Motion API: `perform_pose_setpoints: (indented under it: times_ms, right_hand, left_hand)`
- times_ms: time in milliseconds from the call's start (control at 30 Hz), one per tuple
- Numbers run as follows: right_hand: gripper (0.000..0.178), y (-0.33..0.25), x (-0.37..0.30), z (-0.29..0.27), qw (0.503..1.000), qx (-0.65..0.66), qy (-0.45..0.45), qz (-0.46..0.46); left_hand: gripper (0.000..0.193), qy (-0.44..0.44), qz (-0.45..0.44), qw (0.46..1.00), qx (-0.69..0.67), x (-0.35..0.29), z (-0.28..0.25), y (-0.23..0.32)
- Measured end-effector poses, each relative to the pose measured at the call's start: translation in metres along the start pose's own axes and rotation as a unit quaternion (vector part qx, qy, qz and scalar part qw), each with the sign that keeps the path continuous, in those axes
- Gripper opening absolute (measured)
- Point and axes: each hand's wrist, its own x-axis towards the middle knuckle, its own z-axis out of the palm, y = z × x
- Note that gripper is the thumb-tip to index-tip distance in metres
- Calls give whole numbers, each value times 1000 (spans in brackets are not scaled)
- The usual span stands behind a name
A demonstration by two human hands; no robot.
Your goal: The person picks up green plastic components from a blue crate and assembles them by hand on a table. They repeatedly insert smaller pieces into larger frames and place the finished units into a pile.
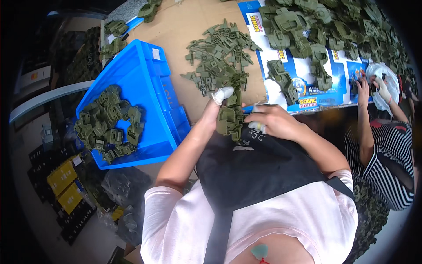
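Observation:
An olive-green plastic toy vehicle body (pixel 229 121) is held upright in front of my black apron, at the cardboard's near edge. My left hand (pixel 215 107), with a white covering on its thumb, grips this body from the left. From the right, the curled fingers of my right hand (pixel 274 122) close on its other edge; white and yellowish wraps cover some fingertips. Whether a smaller part sits between those fingers is hidden. Just beyond my hands lies a heap of small flat green plastic parts (pixel 220 55) on the brown cardboard (pixel 171 22).
To my left stands a blue bin (pixel 151 83) with several green vehicle bodies (pixel 110 123) in it. More green bodies (pixel 299 31) pile up on printed blue-and-white sheets at the far right. Another person's hands (pixel 384 90) work beside a clear plastic bag (pixel 387 72).

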Motion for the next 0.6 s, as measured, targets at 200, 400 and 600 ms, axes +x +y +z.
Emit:
perform_pose_setpoints:
  times_ms: [200,400,600]
  right_hand:
    - [34,-14,5,5,997,-50,-64,-4]
    - [30,-16,6,5,996,-44,-76,-21]
    - [28,-15,10,14,993,-36,-107,-18]
  left_hand:
    - [37,7,29,999,38,5,0,-13]
    - [37,-8,15,1000,-3,-2,0,-11]
    - [36,-18,16,999,-31,2,-8,-19]
